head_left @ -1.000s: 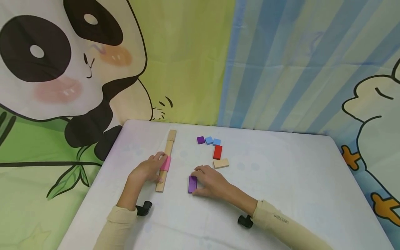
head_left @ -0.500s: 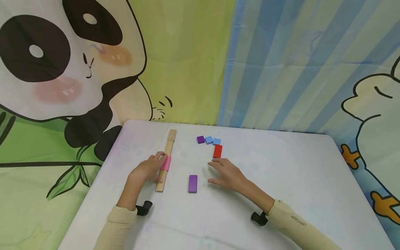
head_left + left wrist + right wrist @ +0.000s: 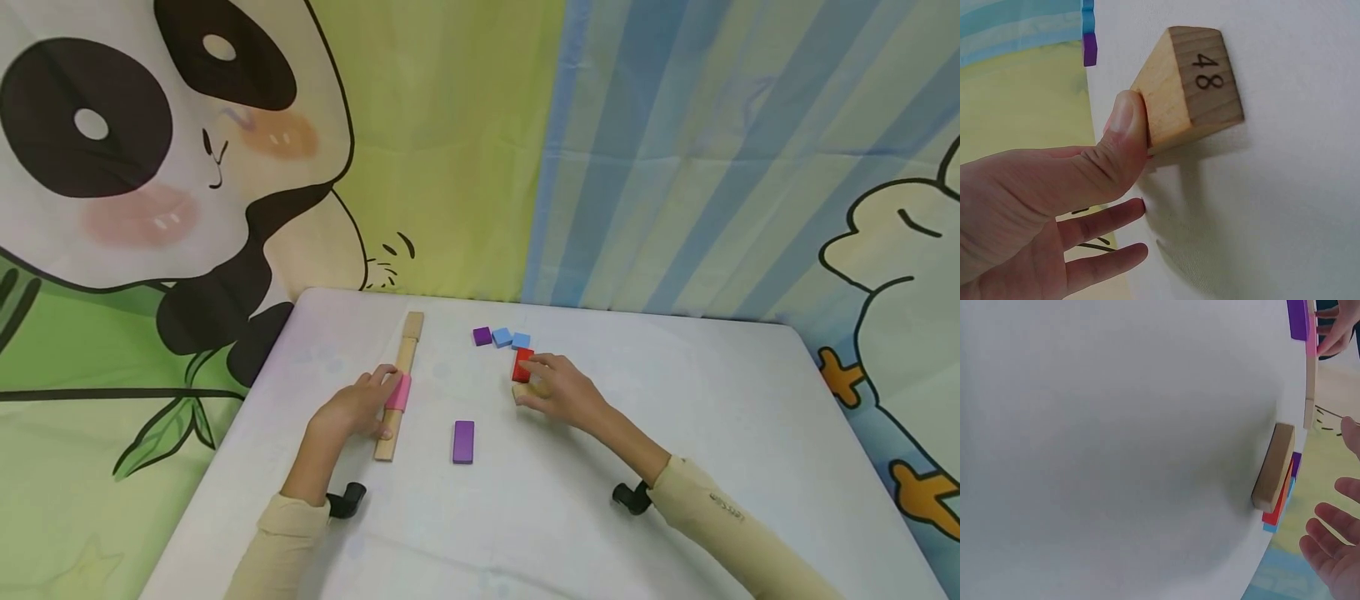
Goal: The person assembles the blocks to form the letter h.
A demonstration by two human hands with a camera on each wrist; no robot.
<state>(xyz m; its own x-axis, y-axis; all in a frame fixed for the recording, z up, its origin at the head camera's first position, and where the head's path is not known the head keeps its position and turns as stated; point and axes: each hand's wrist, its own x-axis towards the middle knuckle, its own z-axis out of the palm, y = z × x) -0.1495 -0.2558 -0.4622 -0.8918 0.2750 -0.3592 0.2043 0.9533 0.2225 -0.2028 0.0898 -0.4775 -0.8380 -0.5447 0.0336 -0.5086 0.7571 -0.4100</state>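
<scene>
My left hand [image 3: 351, 408] rests on a straight row of blocks, its thumb on a plain wooden block [image 3: 386, 447] and its fingertips over a pink block [image 3: 398, 393]. The left wrist view shows that thumb touching the wooden block [image 3: 1200, 75] marked 48, two fingers extended apart from it and the index finger mostly hidden. Over a loose plain wooden block [image 3: 519, 390] and a red block [image 3: 521, 372] is my right hand [image 3: 566, 393]. Its fingers stand spread, holding nothing, beside that wooden block [image 3: 1274, 469] in the right wrist view.
A purple block [image 3: 463, 442] lies between my hands. Beyond the red block are a small purple cube [image 3: 482, 337] and two light-blue cubes [image 3: 502, 337]. A printed cloth backdrop [image 3: 450, 150] hangs behind the white table [image 3: 720, 433].
My right hand has let go of the purple block and moved right and away from me, to the loose wooden block. The left hand has stayed on the row.
</scene>
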